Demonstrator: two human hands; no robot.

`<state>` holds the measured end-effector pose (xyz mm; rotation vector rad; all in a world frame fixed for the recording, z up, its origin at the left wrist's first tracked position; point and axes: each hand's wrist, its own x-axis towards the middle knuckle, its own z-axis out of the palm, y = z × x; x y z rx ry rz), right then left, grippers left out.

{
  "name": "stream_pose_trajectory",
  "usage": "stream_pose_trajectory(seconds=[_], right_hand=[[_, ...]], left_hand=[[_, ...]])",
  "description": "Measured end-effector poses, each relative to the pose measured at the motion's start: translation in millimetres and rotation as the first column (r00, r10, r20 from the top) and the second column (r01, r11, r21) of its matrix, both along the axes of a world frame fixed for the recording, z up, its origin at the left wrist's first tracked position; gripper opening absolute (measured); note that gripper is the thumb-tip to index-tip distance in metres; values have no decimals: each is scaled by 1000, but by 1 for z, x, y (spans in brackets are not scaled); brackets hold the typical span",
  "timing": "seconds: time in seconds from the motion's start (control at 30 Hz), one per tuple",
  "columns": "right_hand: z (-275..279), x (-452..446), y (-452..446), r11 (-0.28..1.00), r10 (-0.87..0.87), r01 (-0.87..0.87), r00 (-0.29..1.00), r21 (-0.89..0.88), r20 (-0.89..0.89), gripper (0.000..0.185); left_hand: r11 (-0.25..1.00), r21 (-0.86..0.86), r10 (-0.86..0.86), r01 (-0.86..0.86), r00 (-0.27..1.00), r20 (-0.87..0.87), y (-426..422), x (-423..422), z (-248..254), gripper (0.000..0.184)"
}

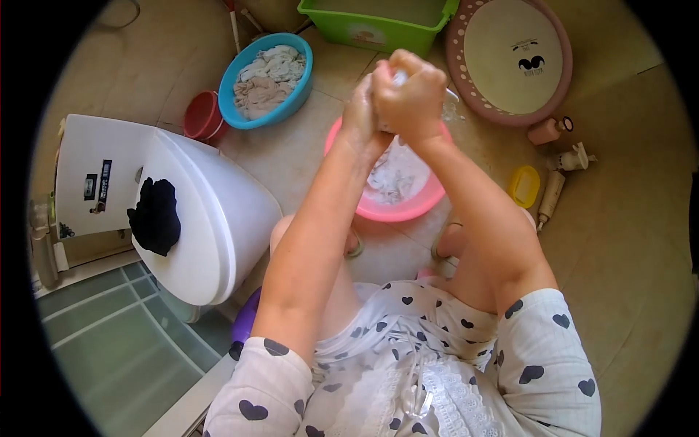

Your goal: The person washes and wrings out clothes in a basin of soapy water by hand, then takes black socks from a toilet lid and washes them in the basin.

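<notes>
Both my hands are pressed together above a pink basin point(431, 205). My left hand point(360, 113) and my right hand point(413, 93) are closed around a small white cloth point(399, 77). Only a bit of this cloth shows between the fingers; the rest is hidden. Below, in the basin, lies wet white laundry point(397, 175) with what looks like suds. My forearms partly cover the basin's sides.
Around the basin are a blue basin point(227, 102) of cloths, a red bucket point(203, 116), a green tub point(371, 33), a leaning pink-rimmed basin point(466, 95), a yellow soap dish point(524, 186) and bottles point(551, 195). A black cloth point(155, 217) lies on the toilet point(211, 218).
</notes>
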<state>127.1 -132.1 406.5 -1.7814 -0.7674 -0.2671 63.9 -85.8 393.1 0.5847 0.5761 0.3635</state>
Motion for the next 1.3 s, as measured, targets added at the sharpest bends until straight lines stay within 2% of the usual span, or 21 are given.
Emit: stream_pose_trajectory(seconds=[0.13,0.17,0.2,0.23,0.27,0.33,0.37,0.4,0.47,0.5,0.53,0.6,0.63,0.67,0.7,0.77,0.9,0.97,1.03,1.13,1.3], right_hand=[[-10,31,-4,997,40,-11,931,80,-364,18],[-16,39,-4,976,196,-118,838,181,-508,24],[-20,44,-3,965,240,-130,783,226,-574,26],[-23,48,0,952,283,-134,722,274,-631,29],[-29,50,1,938,325,-134,653,319,-684,32],[-26,43,3,974,199,-89,771,208,-604,37],[-28,42,4,987,126,-52,838,152,-532,37],[-28,40,6,995,52,-9,893,98,-448,38],[-34,22,3,975,110,-142,976,-168,-187,30],[-21,7,-3,959,142,-177,977,-223,-162,27],[-9,-8,-10,938,177,-210,974,-277,-141,26],[-9,-19,-14,938,266,-266,964,-224,-31,23],[-9,-23,-15,935,305,-294,952,-198,28,22],[-5,-29,-17,938,318,-299,944,-178,91,21],[0,-36,-21,939,329,-305,932,-162,152,21],[11,-39,-28,944,330,-313,908,-105,258,17],[4,-22,-16,989,144,-146,968,-5,205,21],[2,-17,-14,993,118,-120,981,2,154,20],[2,-12,-16,996,84,-85,995,28,47,18],[-5,7,-9,997,26,-21,997,77,-69,21],[-4,17,-10,988,151,-124,897,90,-417,30]], left_hand=[[997,74,-27,29,999,-22,-13,0,0,30],[997,79,-21,23,999,-28,-15,-1,5,30],[996,86,-12,15,999,-31,-13,-2,9,30],[985,135,-116,106,991,64,-7,-5,9,31],[995,62,-90,79,978,189,-7,-5,11,28],[995,-96,2,41,910,414,-12,-9,26,23],[996,-57,-27,63,871,490,-10,-10,27,17],[1000,-14,8,-3,908,418,-9,-9,24,17],[989,89,91,-121,954,286,-8,-7,6,23],[982,10,178,-189,942,284,7,-3,-15,41],[947,70,282,-315,912,297,10,1,-15,44],[958,56,267,-280,949,168,32,1,-24,27],[983,59,161,-173,973,163,47,-6,-31,10],[996,61,54,-65,986,159,63,-16,-42,17],[983,156,-142,99,946,291,71,-21,-44,22],[994,87,-91,68,952,294,64,-14,-61,23],[999,-47,22,-8,956,294,9,5,-47,23],[998,5,54,-56,977,205,0,2,-27,25],[982,175,75,-77,997,23,-7,-2,-5,28],[956,294,17,-4,999,-45,-10,6,-2,31],[971,191,-152,142,987,42,4,-10,-8,22]])
